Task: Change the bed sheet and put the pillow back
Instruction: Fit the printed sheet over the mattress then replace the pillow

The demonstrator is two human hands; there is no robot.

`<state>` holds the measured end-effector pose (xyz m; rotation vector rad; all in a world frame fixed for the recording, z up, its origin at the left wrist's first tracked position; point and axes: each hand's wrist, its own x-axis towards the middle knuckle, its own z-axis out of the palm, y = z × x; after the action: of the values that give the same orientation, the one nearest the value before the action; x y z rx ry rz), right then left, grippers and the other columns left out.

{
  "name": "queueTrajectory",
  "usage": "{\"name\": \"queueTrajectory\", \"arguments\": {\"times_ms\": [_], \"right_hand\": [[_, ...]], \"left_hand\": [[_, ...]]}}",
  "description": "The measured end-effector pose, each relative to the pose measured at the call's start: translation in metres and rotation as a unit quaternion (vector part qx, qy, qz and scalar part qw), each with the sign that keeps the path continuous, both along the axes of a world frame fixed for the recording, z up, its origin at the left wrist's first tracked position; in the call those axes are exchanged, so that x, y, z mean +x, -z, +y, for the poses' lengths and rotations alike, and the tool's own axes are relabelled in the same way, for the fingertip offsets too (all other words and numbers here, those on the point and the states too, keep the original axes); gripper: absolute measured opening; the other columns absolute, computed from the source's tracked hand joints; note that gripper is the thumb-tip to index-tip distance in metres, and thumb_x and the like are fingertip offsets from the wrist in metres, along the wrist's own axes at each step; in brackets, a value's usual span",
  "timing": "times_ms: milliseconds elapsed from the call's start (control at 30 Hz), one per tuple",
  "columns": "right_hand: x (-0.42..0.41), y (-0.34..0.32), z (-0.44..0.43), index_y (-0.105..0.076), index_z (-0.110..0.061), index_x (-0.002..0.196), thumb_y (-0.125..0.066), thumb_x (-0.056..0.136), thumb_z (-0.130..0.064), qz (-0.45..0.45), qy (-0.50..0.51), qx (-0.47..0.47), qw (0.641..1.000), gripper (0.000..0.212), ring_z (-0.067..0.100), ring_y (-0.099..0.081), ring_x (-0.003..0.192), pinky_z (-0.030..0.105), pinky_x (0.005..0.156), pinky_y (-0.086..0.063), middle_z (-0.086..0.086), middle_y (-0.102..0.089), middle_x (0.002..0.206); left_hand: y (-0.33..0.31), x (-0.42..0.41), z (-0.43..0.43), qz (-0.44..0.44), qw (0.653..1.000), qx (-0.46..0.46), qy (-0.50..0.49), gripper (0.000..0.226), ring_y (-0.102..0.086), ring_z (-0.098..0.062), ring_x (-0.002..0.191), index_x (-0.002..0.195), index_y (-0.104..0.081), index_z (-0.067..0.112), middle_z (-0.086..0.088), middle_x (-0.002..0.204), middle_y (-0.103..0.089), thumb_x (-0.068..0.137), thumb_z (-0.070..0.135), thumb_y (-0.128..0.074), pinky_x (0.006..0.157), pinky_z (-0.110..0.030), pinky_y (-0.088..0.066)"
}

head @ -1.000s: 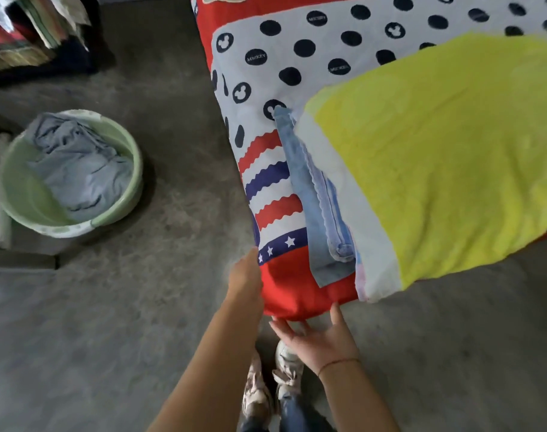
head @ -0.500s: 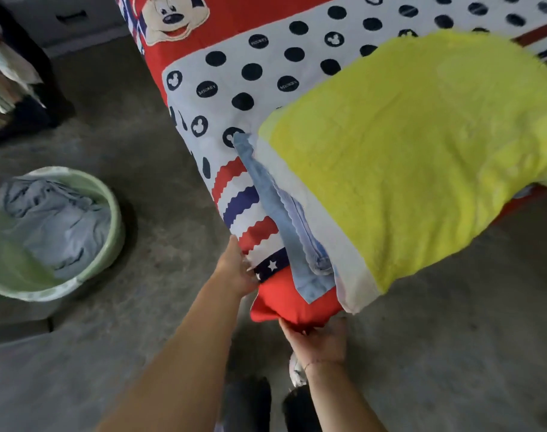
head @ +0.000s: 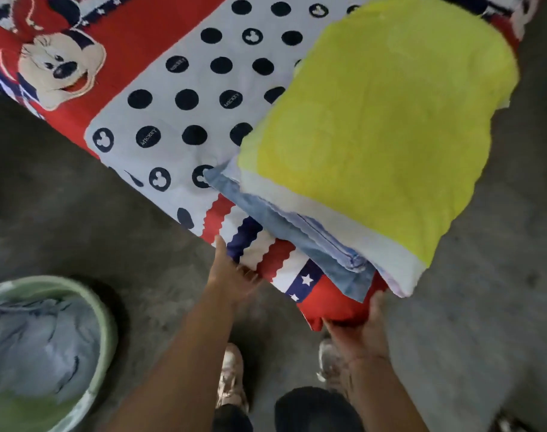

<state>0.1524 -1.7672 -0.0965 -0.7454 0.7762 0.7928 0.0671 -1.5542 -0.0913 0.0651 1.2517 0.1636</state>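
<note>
Right hand (head: 362, 332) is gripping the red corner of the bed sheet (head: 160, 98). Left hand (head: 228, 272) is sitting on the striped edge, fingers too blurry to call. Pillow (head: 375, 129) is lying near that corner, long axis running up-right, overhanging the right edge. Floor (head: 484, 307) is showing on both sides, basin (head: 107, 325) at left.

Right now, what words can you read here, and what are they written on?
"MICKEY": on the dot near the edge of the bed sheet.
"MICKEY": on the middle dot, fainter.
Upper dot: lettering too blurred to read.
No other words or numbers show.
</note>
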Motion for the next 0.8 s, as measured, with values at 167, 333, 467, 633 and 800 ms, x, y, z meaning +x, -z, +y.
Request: {"name": "queueTrajectory", "arguments": {"times_ms": [167, 333, 467, 633, 800], "right_hand": [[-0.005, 0.008, 0.017, -0.074, -0.015, 0.110, -0.082, 0.069, -0.033, -0.073, 0.054, 0.099, 0.991, 0.045, 0.028, -0.063, 0.114, 0.056, 0.097, -0.044, 0.010, -0.065, 0.125], [0.005, 0.030, 0.016, -0.063, -0.015, 0.123, -0.096, 0.044, -0.024, -0.101, 0.075, 0.108, 0.986, 0.086, 0.026, -0.064, 0.111, 0.045, 0.088, -0.055, 0.011, -0.064, 0.126], [0.005, 0.039, -0.006, -0.066, -0.016, 0.122, -0.081, 0.070, -0.023, -0.123, 0.020, 0.055, 0.991, 0.055, 0.025, -0.064, 0.111, 0.044, 0.091, -0.054, 0.011, -0.063, 0.127], [0.008, 0.036, -0.025, -0.065, -0.014, 0.110, -0.066, 0.083, -0.023, -0.137, -0.067, -0.197, 0.968, 0.028, 0.025, -0.066, 0.101, 0.041, 0.090, -0.053, 0.016, -0.066, 0.120], [-0.011, 0.016, -0.007, -0.051, -0.014, 0.107, -0.068, 0.081, -0.051, -0.083, -0.040, -0.380, 0.920, 0.048, 0.025, -0.055, 0.101, 0.040, 0.088, -0.046, 0.005, -0.059, 0.103]], "left_hand": [[-0.003, 0.004, 0.006, -0.126, 0.990, 0.056, 0.034, 0.069, -0.067, -0.036, 0.105, 0.118, -0.069, 0.011, -0.017, 0.119, -0.068, 0.083, 0.067, -0.048, 0.084, -0.050, -0.056], [0.024, 0.005, 0.006, -0.138, 0.986, 0.088, 0.029, 0.034, -0.073, -0.027, 0.089, 0.086, -0.080, 0.012, -0.011, 0.103, -0.074, 0.096, 0.022, -0.050, 0.075, -0.044, -0.060], [0.050, 0.000, 0.009, -0.085, 0.990, 0.085, 0.074, 0.048, -0.071, -0.020, 0.066, 0.060, -0.076, 0.009, -0.009, 0.081, -0.071, 0.093, 0.000, -0.041, 0.062, -0.030, -0.059], [0.063, 0.009, 0.028, 0.070, 0.971, 0.126, 0.193, 0.014, -0.063, -0.024, 0.075, 0.088, -0.065, 0.005, -0.011, 0.087, -0.066, 0.075, 0.004, -0.059, 0.074, -0.038, -0.051], [0.029, 0.010, 0.035, 0.165, 0.941, 0.120, 0.271, 0.031, -0.050, -0.018, 0.069, 0.109, -0.052, 0.001, -0.009, 0.078, -0.050, 0.086, 0.013, -0.069, 0.062, -0.028, -0.043]]}}
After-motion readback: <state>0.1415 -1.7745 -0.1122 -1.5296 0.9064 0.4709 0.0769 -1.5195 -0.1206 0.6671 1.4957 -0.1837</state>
